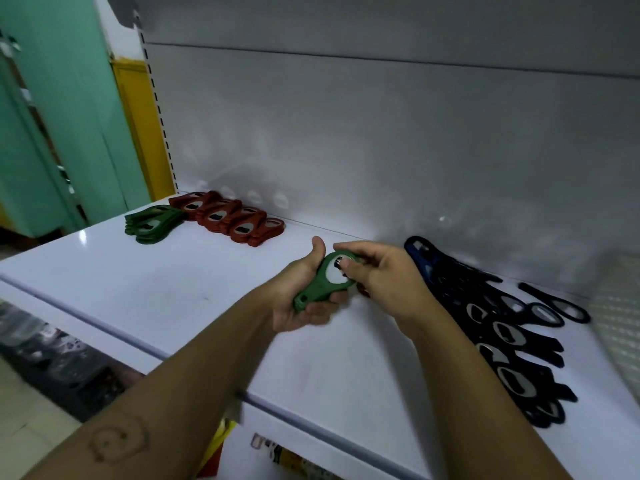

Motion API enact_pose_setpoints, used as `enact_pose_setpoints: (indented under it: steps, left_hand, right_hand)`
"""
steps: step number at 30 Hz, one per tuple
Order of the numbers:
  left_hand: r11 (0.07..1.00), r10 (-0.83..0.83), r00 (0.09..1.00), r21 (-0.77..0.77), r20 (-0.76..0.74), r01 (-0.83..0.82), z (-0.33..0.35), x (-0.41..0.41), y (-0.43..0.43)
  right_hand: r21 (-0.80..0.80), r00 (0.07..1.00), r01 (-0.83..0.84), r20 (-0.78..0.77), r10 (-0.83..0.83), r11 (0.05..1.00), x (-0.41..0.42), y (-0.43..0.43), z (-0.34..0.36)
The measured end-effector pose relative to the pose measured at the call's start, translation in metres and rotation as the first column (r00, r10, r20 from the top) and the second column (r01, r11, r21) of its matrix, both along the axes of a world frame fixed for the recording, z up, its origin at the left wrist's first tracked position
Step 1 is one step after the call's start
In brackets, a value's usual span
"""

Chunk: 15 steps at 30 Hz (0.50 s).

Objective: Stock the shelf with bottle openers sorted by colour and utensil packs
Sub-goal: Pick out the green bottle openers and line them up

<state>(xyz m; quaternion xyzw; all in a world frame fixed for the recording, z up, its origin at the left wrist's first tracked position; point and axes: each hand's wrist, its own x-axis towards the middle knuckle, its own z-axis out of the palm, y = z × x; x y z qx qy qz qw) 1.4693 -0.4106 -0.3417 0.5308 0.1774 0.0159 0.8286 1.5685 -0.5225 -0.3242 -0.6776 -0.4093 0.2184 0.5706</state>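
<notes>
No legible text, brand or number appears. The left forearm (119,439) carries a faint drawn round outline with two dots, without letters. Printed packaging (294,458) below the shelf (173,271) is too blurred to read. The green bottle opener (313,294) shows no readable marking.

On the shelf (173,289), opener stacks (221,218) lie back left, a long opener row (502,327) right.

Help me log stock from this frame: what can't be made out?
All in the head view:
- the green bottle opener: head and underside partly covered by the left hand and right hand gripping it.
- the dark bottle openers: overlapping and blurred, count unclear.
- the pale textured item: cut by the right edge, blurred.
</notes>
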Motion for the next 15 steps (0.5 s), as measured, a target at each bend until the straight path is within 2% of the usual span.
enact_pose_setpoints:
  steps: [3,7,9,12,15]
  left_hand:
    - [0.976,-0.032,0.997,0.211,-0.075,0.048,0.013,-0.010,0.008]
    - [0.857,0.001,0.996,0.513,-0.095,0.048,0.027,-0.028,0.010]
    - [0.736,0.031,0.994,0.675,-0.103,0.047,0.027,-0.036,0.010]
    - [0.532,0.062,0.976,0.835,-0.207,0.143,0.025,-0.043,0.013]
    - [0.236,0.131,0.938,0.929,-0.322,0.286,0.028,-0.043,0.012]
  right_hand:
    - [0.046,0.999,0.020,-0.043,-0.018,0.999,-0.004,0.008,-0.003]
    - [0.106,0.989,0.137,-0.063,-0.131,0.985,-0.010,0.018,-0.010]
    - [0.117,0.982,0.182,-0.080,-0.173,0.976,-0.013,0.022,-0.014]
    - [0.125,0.970,0.233,-0.104,-0.221,0.964,-0.015,0.026,-0.018]
    - [0.130,0.961,0.257,-0.142,-0.239,0.958,-0.018,0.029,-0.023]
